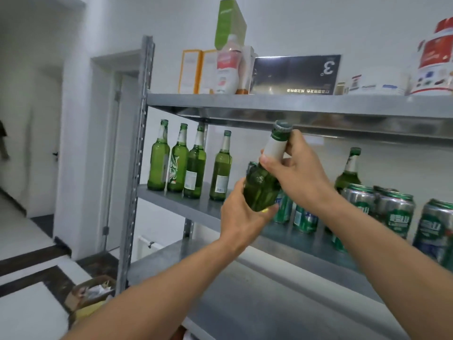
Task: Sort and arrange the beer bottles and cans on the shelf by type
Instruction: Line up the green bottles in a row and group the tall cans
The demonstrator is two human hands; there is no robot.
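Bottle (262, 185) of green glass, held off the shelf (176, 201) in both hands, in front of its middle level. Long axis close to upright, with the cap leaning a little to the right and showing just under the front edge of the upper shelf (269, 101).

Left hand (241, 217) is cupped around the base, fingers curled under and around the glass. Right hand (299, 168) grips the neck at the white label, just below the cap. Neither hand is free.

Row of four bottles (196, 173) stands upright at the left end of the same level, all to the left of the held one. The last of them (220, 173) is the nearest, with bare shelf showing between it and the left hand. Judged from this, the likely spot for the held bottle lies leftward and down, on the left hand's side, and the base must drop while the bottle is brought upright.

Cans (394, 209) crowd the right part of the level, behind and to the right of the right arm, with smaller green cans (305, 220) just behind the hands. One more bottle (349, 173) stands among them, apart from the row.
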